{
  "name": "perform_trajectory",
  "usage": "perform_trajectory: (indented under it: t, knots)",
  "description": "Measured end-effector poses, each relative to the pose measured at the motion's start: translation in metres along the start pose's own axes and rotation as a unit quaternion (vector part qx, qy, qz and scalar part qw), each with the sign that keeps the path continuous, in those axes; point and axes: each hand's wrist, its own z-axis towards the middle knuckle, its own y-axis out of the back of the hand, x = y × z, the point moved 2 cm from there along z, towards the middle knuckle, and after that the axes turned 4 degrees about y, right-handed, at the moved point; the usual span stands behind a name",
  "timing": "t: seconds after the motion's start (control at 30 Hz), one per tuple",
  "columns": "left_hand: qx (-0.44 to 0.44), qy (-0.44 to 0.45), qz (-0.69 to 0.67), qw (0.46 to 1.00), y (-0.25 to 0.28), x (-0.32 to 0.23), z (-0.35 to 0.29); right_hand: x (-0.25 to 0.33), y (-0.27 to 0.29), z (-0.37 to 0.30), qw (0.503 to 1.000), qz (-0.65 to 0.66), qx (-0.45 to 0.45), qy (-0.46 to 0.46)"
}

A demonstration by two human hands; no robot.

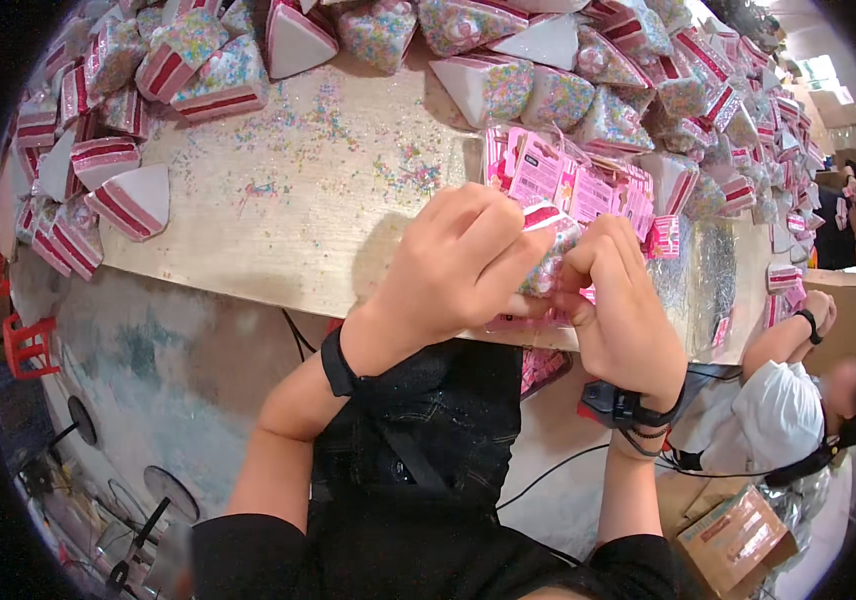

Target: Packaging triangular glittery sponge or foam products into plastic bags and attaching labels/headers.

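Between my two hands, over the table's front edge, is an imitation cake slice [555, 243] with red and white layers and a sprinkle-covered side. My left hand [470, 258] grips it from the left with curled fingers, hiding part of it. From the right, my right hand [620, 290] pinches its edge with thumb and bent fingers. Whether a small tag or tie is in that pinch cannot be made out. Just behind the hands lie pink printed cards [540, 172] in a clear-walled container.
Many similar cake slices [488, 88] are heaped along the back and right of the wooden table [258, 225], with more at the left [128, 200]. Loose sprinkles [318, 115] dot the tabletop. At right sits another person [783, 415] near cardboard boxes [738, 540]. A red stool [30, 345] stands far left.
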Motion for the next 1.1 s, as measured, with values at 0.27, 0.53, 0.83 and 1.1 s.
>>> perform_trajectory:
  t: [0.27, 0.53, 0.83, 1.1]
  knots:
    - [-0.002, 0.04, -0.009, 0.999, 0.004, 0.003, -0.004, 0.002, 0.003, -0.004, 0.995, 0.056, -0.077, 0.038]
    - [-0.009, 0.023, -0.004, 1.0, -0.001, 0.003, -0.003, -0.002, -0.009, -0.013, 0.987, -0.019, -0.151, 0.041]
    - [0.008, 0.039, -0.028, 0.999, 0.002, 0.003, -0.003, 0.001, -0.012, -0.007, 0.993, -0.084, -0.083, 0.009]
    - [-0.005, 0.068, -0.014, 0.998, 0.003, 0.003, 0.0, -0.004, -0.006, -0.001, 0.995, -0.007, -0.094, 0.015]
